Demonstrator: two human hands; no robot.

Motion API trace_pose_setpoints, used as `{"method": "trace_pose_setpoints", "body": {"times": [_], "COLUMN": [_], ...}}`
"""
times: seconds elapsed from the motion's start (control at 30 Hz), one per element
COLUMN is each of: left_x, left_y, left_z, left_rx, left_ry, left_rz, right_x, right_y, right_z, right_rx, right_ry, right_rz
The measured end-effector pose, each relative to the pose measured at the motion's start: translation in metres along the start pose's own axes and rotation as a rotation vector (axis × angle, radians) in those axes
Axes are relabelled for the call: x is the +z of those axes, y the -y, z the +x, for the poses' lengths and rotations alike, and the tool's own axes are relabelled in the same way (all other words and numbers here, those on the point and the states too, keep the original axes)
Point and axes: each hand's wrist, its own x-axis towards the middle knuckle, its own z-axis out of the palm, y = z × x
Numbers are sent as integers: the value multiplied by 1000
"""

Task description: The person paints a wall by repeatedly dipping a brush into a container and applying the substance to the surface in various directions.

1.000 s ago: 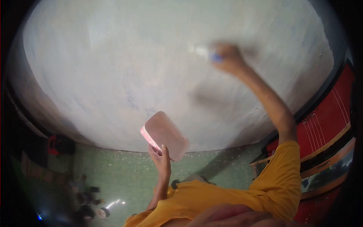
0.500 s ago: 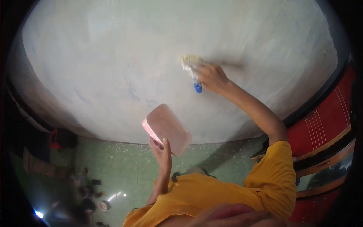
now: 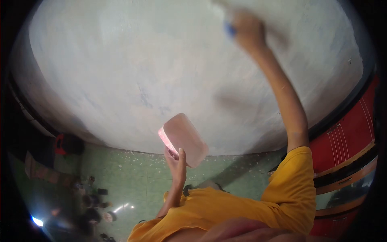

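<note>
My right hand (image 3: 248, 32) has swept from upper centre toward the frame's top edge, fingers closed around a blurred brush (image 3: 230, 29) with a smooth blue handle. At lower centre, my left hand (image 3: 176, 159) pinches a pink, round-cornered tub (image 3: 184, 137), thumb against its side, before a chalky, patchy wall (image 3: 121, 60) and speckled green floor (image 3: 133, 173).

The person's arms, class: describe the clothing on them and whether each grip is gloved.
A loose, mustard-yellow short sleeve covers the right upper arm. Both forearms are bare. The left grip is ungloved; the right grip, though blurred, looks ungloved too.
</note>
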Motion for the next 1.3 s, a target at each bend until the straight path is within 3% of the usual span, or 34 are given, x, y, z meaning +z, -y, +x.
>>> {"method": "trace_pose_setpoints", "body": {"times": [0.03, 0.07, 0.13, 0.23, 0.27, 0.37, 0.4, 0.5, 0.53, 0.63, 0.77, 0.93, 1.03, 1.17, 1.3], "left_x": [0, 1, -1, 3, 4, 7, 7, 6, 7, 5, 16, 23, 40, 74, 93], "left_y": [-3, -4, 3, 0, -4, -10, -12, -11, -9, -12, -16, 2, 12, 27, 35], "left_z": [0, 0, 4, 5, 5, 6, 7, 10, 11, 11, 5, -9, -27, -55, -82], "left_rx": [-7, -14, 40, 48, 35, 73, 72, 110, 147, 154, 204, 255, 255, 275, 251], "left_ry": [9, 20, 33, 10, -3, 0, 7, 23, 26, 122, 190, 242, 264, 251, 222], "left_rz": [-2, -3, 18, 27, 28, 21, 28, 42, 41, 39, -10, -90, -115, -77, -63], "right_x": [7, 22, 24, 8, 1, -20, -26, -57, -75, -111, -158, -186, -186, -187, -199], "right_y": [31, 51, 87, 107, 109, 110, 115, 131, 140, 162, 169, 193, 190, 170, 153], "right_z": [-24, -54, -99, -120, -121, -130, -141, -173, -179, -208, -226, -250, -273, -298, -326], "right_rx": [-34, -172, -196, -45, 64, 317, 509, 865, 1077, 1343, 1470, 1292, 1196, 1194, 1140], "right_ry": [190, -114, 8, 158, 214, 35, 97, 90, 79, 67, 39, 28, 187, 118, 219], "right_rz": [-43, 148, 375, 638, 710, 949, 967, 1357, 1557, 1619, 1623, 1451, 1208, 1159, 1169]}}
